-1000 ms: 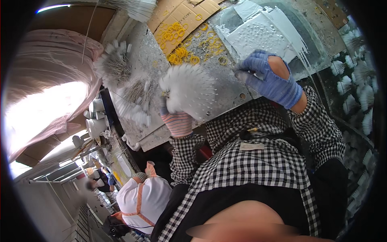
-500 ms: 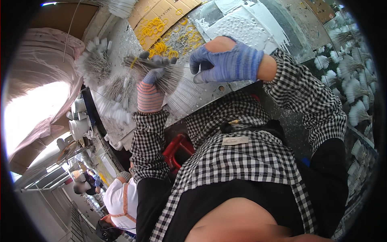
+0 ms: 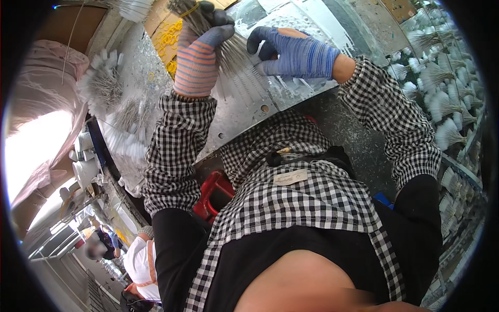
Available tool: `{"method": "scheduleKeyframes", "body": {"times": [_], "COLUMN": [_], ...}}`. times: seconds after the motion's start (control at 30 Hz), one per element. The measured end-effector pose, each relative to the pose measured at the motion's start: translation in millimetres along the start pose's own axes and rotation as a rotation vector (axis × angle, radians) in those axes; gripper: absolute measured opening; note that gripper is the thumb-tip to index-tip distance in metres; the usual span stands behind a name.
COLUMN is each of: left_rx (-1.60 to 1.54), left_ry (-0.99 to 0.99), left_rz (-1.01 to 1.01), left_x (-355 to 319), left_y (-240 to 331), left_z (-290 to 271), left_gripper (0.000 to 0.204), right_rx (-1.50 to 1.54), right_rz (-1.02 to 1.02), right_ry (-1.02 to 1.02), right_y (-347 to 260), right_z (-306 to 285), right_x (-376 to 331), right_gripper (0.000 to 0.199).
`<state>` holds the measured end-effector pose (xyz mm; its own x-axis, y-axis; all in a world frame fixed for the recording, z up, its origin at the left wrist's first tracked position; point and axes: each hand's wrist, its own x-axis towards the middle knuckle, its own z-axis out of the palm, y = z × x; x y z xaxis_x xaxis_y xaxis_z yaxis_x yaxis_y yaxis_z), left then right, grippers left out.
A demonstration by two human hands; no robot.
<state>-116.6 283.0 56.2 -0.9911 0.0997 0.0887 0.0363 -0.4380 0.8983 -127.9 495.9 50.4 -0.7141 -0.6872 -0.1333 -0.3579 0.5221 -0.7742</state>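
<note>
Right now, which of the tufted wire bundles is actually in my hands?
The bundle at the top, gripped by your striped-gloved left hand, with your blue-gloved right hand against it. The white-tipped bundle further left lies untouched on the metal table.

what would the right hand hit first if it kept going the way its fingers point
Probably the bundle of thin stems that the left hand grips; the right hand points left at it, though depth is unclear.

A grey metal workbench (image 3: pixel 244 112) carries loose bundles of thin white-tipped stems (image 3: pixel 101 86) at its left end, scattered yellow rubber bands (image 3: pixel 169 39) and flattened brown cardboard (image 3: pixel 156 15) beyond.
</note>
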Motion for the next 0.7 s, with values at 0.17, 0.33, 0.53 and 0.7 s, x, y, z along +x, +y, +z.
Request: {"method": "scheduleKeyframes", "body": {"times": [0.17, 0.33, 0.53, 0.7], "left_rx": [0.533, 1.606, 1.672, 1.692], "left_ry": [-0.236, -0.633, -0.762, -0.758], "left_rz": [0.294, 0.697, 0.643, 0.648], "left_x": [22.6, 37.4, 43.1, 51.0], "left_y": [-1.0, -1.6, -28.7, -33.7], "left_z": [27.7, 56.4, 48.6, 47.0], "left_gripper": [0.043, 0.036, 0.032, 0.031], "right_rx": [-0.181, -0.301, -0.338, -0.278], "right_rz": [-0.134, -0.226, -0.117, -0.097], "right_ry": [0.206, 0.358, 0.292, 0.295], "right_y": [46.9, 107.0, 128.5, 134.1], "right_z": [-1.2, 17.6, 35.2, 31.3], "right_x": [11.5, 35.3, 33.6, 32.7], "right_gripper": [0.038, 0.041, 0.047, 0.046]}}
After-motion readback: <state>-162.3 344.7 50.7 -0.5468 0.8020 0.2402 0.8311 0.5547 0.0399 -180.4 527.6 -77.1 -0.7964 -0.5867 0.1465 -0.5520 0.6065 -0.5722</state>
